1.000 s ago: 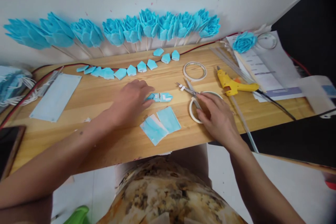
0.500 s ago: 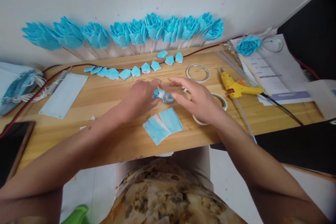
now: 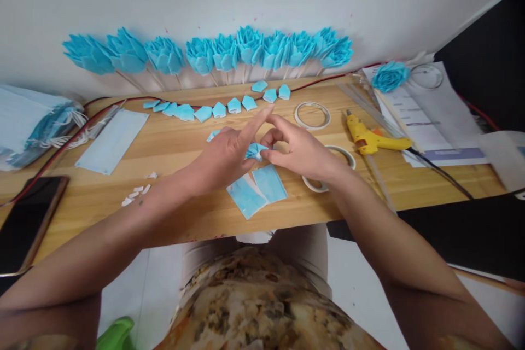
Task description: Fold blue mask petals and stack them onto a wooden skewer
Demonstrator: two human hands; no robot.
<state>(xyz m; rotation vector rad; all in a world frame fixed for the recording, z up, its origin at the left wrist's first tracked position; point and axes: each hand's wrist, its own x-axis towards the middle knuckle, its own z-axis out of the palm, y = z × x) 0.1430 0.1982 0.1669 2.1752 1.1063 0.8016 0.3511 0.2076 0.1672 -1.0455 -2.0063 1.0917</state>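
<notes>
A small folded blue fabric piece (image 3: pixel 255 151) is between my two hands, above the middle of the desk. My right hand (image 3: pixel 307 152) pinches its right edge with thumb and fingertips. My left hand (image 3: pixel 223 159) holds the left side, thumb below and index finger stretched forward, meeting the right index fingertip. Part of another blue piece (image 3: pixel 213 135) shows behind the left hand. Just below the hands lie two flat blue fabric pieces (image 3: pixel 269 184), partly overlapping. Two tape rolls (image 3: pixel 312 115) lie beside and beyond my right hand, one partly covered by it.
Folded blue petals (image 3: pixel 219 110) line the desk's back, before several blue flowers (image 3: pixel 164 54) on sticks against the wall. A yellow glue gun (image 3: pixel 369 136) and papers (image 3: pixel 426 115) lie right. Face masks (image 3: pixel 112 142), white scraps (image 3: pixel 135 194) and a phone (image 3: pixel 33 224) lie left.
My right hand has moved from spread fingers to a pinch on the folded piece. My hands have come together, their index fingertips meeting. The view has shifted slightly.
</notes>
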